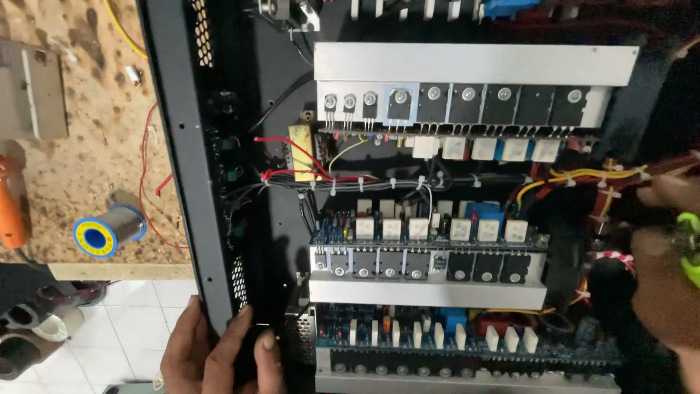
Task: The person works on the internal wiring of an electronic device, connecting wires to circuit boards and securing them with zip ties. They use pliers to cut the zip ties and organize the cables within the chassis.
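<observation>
- Here's the left hand (219, 354), down at the near edge, fingers curled and clamped round the near end of the dark metal side rail (191, 168) of the open amplifier chassis (281, 102).
- That rail runs from near to far along the left side of the box, right beside the wooden bench (80, 153); it looks stiff sheet steel, and its edge may be sharp.
- The right hand (667, 263) sits at the right edge, blurred, closed round a bright green tool (689, 244); I cannot tell just how the fingers lie on it.
- It's next to the yellow and red wire bundle (590, 179), which is soft and easily snagged.
- Judging by the big aluminium heat sinks (474, 64) and the dark ring-shaped coil (609, 281), this chassis will be heavy, weighted to the right.
- Best hold, I'd say: the frame rails, both sides, never the circuit boards (430, 230) or transistor rows, which look fragile.
- On the bench, a spool of solder wire (109, 230) with a blue and yellow rim, well apart from the work.
</observation>
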